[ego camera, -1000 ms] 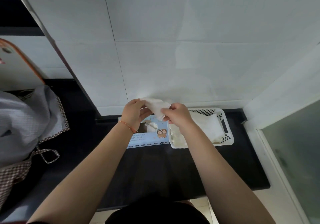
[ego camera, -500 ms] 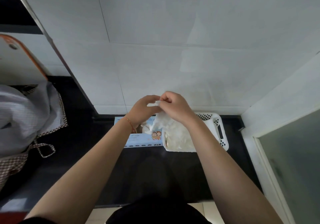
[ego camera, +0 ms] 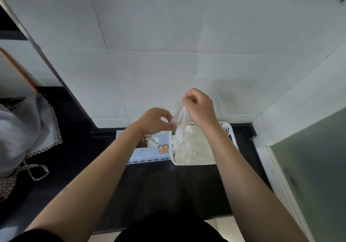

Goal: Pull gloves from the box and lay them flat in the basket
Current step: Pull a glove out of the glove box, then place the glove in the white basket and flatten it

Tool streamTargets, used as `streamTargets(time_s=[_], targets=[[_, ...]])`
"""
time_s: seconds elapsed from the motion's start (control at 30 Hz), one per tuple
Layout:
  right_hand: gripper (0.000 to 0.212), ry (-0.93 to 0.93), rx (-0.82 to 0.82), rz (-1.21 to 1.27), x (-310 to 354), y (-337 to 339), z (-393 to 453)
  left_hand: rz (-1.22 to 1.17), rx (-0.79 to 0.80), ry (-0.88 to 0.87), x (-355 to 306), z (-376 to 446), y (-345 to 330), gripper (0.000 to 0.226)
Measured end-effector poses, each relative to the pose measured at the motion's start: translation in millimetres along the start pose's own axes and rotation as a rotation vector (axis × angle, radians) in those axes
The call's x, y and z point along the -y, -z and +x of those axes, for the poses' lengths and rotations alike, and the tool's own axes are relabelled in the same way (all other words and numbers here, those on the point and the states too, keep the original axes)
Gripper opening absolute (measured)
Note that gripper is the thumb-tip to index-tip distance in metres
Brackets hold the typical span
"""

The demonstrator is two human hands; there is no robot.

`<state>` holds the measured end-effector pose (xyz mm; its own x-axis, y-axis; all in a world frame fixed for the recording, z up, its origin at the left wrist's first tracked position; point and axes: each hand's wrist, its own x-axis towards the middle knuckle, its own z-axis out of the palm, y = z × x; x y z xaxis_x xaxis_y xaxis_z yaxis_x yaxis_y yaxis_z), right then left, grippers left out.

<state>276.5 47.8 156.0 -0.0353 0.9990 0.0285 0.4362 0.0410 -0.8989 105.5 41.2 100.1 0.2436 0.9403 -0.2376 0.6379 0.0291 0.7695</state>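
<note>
1. Both bare forearms reach forward from the near edge, converging toward the far middle.
2. The left hand (ego camera: 155, 120), a thin orange cord at its wrist, has fingers curled in a pinch.
3. The right hand (ego camera: 199, 107) is raised higher and farther right, fingers curled, pinching too.

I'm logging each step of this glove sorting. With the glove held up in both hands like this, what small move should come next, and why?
Probably lower it onto the pile. The right hand pinches the glove at its top, the left hand pinches its side, and it hangs over the white basket, which already holds gloves.
</note>
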Motion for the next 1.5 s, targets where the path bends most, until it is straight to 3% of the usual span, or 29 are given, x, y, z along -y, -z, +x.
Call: streamTargets(time_s=[0.1,0.2,0.27,0.33,0.4,0.53,0.67,0.83,1.0,1.17,1.23,1.33,1.43,1.5], targets=[[0.010,-0.015,-0.024,-0.002,-3.4,-0.2,2.1,-0.108,0.105,0.033,0.5,1.1,-4.1,0.010],[0.011,-0.089,-0.066,0.034,-9.9,0.2,3.9,-0.461,0.132,0.064,4.2,-2.8,-6.5,0.041],[0.013,-0.159,-0.080,0.066,-17.2,5.0,5.1,-0.705,0.117,0.106,9.3,-1.8,-8.3,0.039],[0.014,-0.252,-0.061,0.057,-29.9,11.0,6.8,-0.792,0.102,0.172,12.4,3.2,-11.3,0.027],[0.014,-0.350,-0.035,0.029,-50.2,16.9,6.6,-0.639,0.080,0.257,9.7,9.7,-19.2,0.007],[0.012,-0.528,0.007,0.028,-100.6,31.0,-0.9,-0.237,0.107,0.333,14.7,36.1,-52.6,0.012],[0.023,-0.586,0.035,0.002,-138.2,46.2,-2.5,-0.120,0.036,0.297,16.8,63.5,-78.2,0.010],[0.020,-0.648,-0.011,-0.006,-177.5,70.6,8.1,-0.049,-0.053,0.277,-5.1,89.7,-102.4,0.010],[0.020,-0.568,0.025,-0.186,-211.6,95.9,15.3,0.089,-0.162,0.250,-15.4,110.2,-130.2,0.008],[0.017,-0.524,0.085,-0.231,-227.8,104.8,17.0,0.583,-0.419,-0.009,-13.0,98.5,-167.4,0.031],[0.015,-0.515,0.102,-0.228,-230.0,107.4,17.3,0.634,-0.470,-0.159,-15.4,88.5,-185.4,0.030],[0.013,-0.472,0.124,-0.260,-232.3,107.6,18.1,0.700,-0.252,-0.272,-12.1,77.1,-209.9,0.051],[0.014,-0.404,0.130,-0.324,-232.7,107.9,18.4,0.826,-0.021,-0.166,-2.5,72.2,-218.3,0.080],[0.015,-0.375,0.121,-0.370,-233.2,108.8,18.4,0.840,0.022,-0.101,7.4,70.2,-215.6,0.095]])
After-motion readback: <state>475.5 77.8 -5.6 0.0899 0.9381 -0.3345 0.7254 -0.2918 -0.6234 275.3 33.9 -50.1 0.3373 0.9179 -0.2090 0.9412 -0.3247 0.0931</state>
